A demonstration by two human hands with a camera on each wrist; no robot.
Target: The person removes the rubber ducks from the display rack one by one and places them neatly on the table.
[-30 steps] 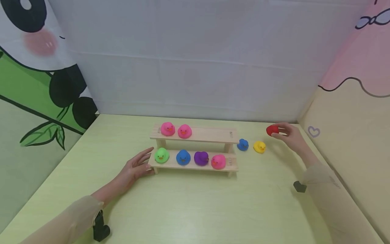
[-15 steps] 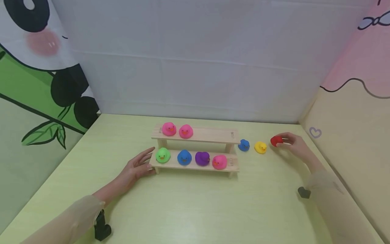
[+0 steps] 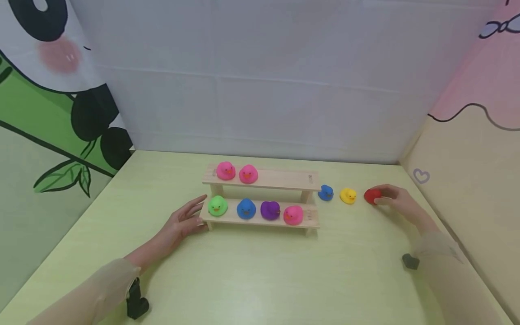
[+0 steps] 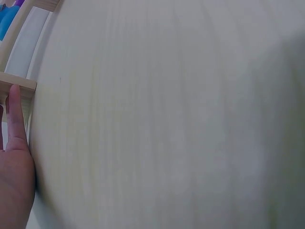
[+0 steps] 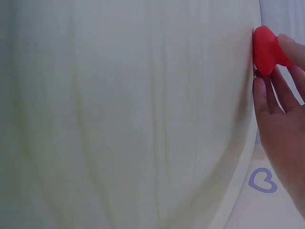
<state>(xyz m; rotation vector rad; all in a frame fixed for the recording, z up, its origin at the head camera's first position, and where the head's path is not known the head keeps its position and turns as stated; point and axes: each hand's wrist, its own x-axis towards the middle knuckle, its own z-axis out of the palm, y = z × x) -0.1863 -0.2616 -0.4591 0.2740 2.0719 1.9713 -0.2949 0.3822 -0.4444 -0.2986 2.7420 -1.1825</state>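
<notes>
A red rubber duck [image 3: 371, 196] is pinched between the thumb and fingers of my right hand [image 3: 396, 203], low at the tabletop on the right. The right wrist view shows the duck [image 5: 267, 50] right at the table surface. My left hand [image 3: 180, 225] lies beside the left end of a two-tier wooden stand [image 3: 284, 179], fingers extended, with fingertips at its end. In the left wrist view a straight finger [image 4: 15, 112] meets the stand's wooden edge [image 4: 19, 81]. To the red duck's left sit a yellow duck [image 3: 348, 196] and a small blue duck [image 3: 326, 192].
Two pink ducks [image 3: 225, 171] stand on the upper tier's left. On the lower tier are a green duck [image 3: 217, 206], a blue duck [image 3: 246, 209], a purple duck [image 3: 270, 210] and a pink duck [image 3: 293, 215]. A white cloth wall [image 3: 260, 113] rises behind the table.
My right hand has brought the red duck down and slightly right, to the tabletop in line with the yellow and blue ducks. My left hand stays at the stand.
</notes>
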